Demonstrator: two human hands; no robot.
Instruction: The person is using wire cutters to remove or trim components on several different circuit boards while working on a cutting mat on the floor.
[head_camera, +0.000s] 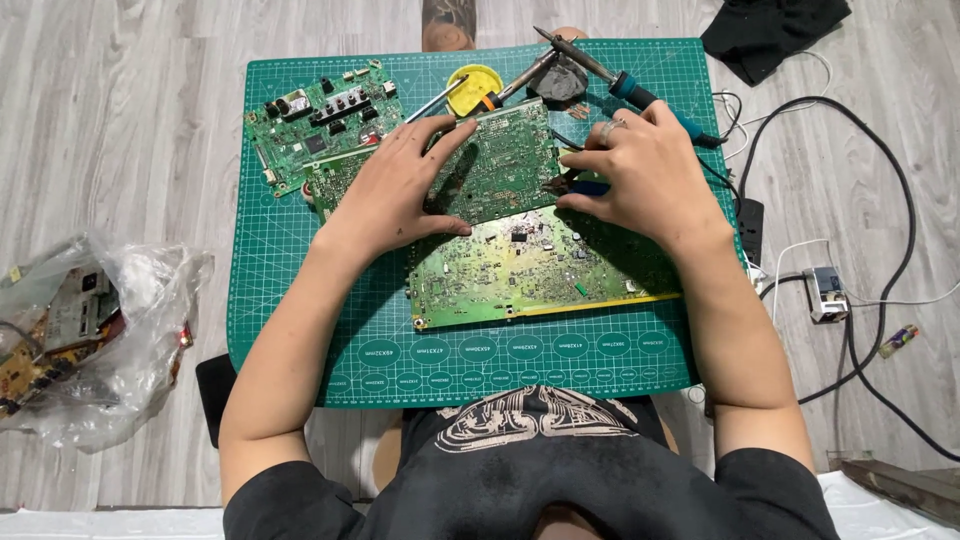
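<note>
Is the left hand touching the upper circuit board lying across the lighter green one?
Touching. The head view shows the left hand lying palm down, fingers spread, flat on the upper circuit board.

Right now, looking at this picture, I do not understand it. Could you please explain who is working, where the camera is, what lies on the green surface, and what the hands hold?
There is no machine here: a person works with two bare hands. The single camera sits on the person's head and looks down.

A green cutting mat lies on a wooden floor. On it are three green circuit boards: a separate board at the upper left, a middle board, and a large lower board partly under it.

The left hand presses flat on the middle board. The right hand holds a small blue-handled tool at that board's edge.

A soldering iron and a yellow round tin lie above.
</note>
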